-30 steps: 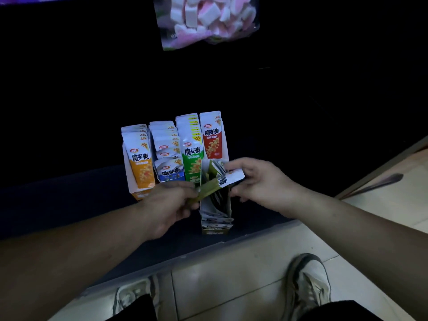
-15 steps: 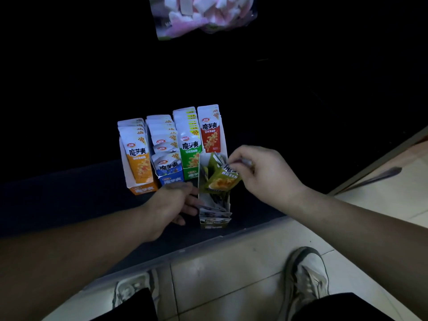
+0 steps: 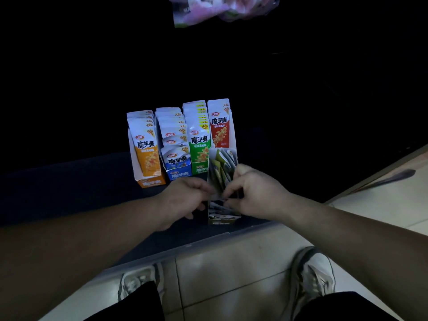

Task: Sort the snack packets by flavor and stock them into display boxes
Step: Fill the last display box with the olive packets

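Four display boxes stand in a row on a dark shelf: orange packets (image 3: 148, 147), blue packets (image 3: 174, 156), green packets (image 3: 199, 140) and red packets (image 3: 220, 126). In front of the red one stands a fifth box (image 3: 223, 216) with olive-green packets (image 3: 220, 167) leaning inside. My left hand (image 3: 185, 200) is at the box's left side, fingers curled against it. My right hand (image 3: 252, 193) reaches into the box from the right, fingers curled on the olive packets; the exact grip is hidden in the dim light.
The dark shelf (image 3: 69, 188) ends in a pale front edge (image 3: 185, 249) just above my shoes (image 3: 312, 272). A bag of pink and white sweets (image 3: 222, 10) hangs overhead. Tiled floor lies to the right, with a dark flat object (image 3: 391, 178) on it.
The olive packet my right hand held above the front box has gone down into it. Both hands moved closer to the box, and the view tilted slightly down.
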### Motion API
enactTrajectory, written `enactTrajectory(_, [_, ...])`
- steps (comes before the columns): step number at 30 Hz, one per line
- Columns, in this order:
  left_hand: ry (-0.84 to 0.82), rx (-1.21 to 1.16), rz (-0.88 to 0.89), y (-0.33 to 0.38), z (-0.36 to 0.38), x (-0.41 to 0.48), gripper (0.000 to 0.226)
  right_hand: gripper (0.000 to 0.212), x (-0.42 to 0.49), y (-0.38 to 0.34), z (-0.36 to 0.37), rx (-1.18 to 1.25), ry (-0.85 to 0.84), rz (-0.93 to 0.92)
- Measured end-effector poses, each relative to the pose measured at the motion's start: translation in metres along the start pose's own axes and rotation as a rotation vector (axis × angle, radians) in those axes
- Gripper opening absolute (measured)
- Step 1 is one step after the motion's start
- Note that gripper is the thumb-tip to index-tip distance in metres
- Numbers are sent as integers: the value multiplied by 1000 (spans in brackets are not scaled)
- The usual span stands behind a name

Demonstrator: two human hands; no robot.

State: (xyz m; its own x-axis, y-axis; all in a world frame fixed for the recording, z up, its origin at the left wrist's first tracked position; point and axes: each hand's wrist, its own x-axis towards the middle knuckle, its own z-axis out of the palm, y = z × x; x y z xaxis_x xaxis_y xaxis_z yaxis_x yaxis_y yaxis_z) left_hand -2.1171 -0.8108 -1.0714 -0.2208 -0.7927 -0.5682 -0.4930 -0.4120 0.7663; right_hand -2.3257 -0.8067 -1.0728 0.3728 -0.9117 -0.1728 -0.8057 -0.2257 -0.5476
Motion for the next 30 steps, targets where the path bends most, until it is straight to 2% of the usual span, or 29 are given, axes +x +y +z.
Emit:
enactTrajectory(2, [-31, 24, -21, 0, -1, 2, 22, 14, -3, 8, 0, 109, -87, 24])
enactTrajectory(3, [-49, 29, -40, 2, -1, 3, 26, 14, -4, 11, -1, 167, -66, 38])
enactTrajectory(6, [-100, 66, -88, 7, -4, 9, 25, 7, -1, 23, -2, 265, 200, 76])
enactTrajectory(8, [-131, 207, -62, 7, -5, 15, 17, 4, 4, 25, -1, 226, 287, 107])
enactTrajectory(9, [-122, 291, -20, 6, -4, 17, 14, 4, 7, 26, 0, 215, 287, 118])
enactTrajectory(11, [-1, 398, 115, 4, -3, 26, 9, 9, 10, 29, 4, 262, 264, 150])
enactTrajectory(13, [75, 452, 263, 8, -5, 34, 26, 12, 12, 32, 8, 348, 256, 160])
enactTrajectory(16, [-25, 650, 421, 21, -9, 41, 63, 13, 15, 33, 6, 370, 271, 164])
enactTrajectory(21, [-112, 781, 581, 29, -8, 35, 68, 54, 18, 41, -5, 393, 155, 210])
enactTrajectory(23, [-137, 802, 493, 33, -8, 31, 71, 72, 17, 42, -5, 412, 70, 194])
enactTrajectory(25, [-189, 841, 323, 35, -7, 27, 76, 75, 17, 40, -2, 416, 37, 186])
enactTrajectory(27, [-237, 847, 208, 33, -6, 24, 78, 61, 17, 38, 1, 313, 83, 166])
enactTrajectory(30, [-325, 736, 128, 26, 1, 23, 72, 35, 24, 31, 1, 178, 184, 209])
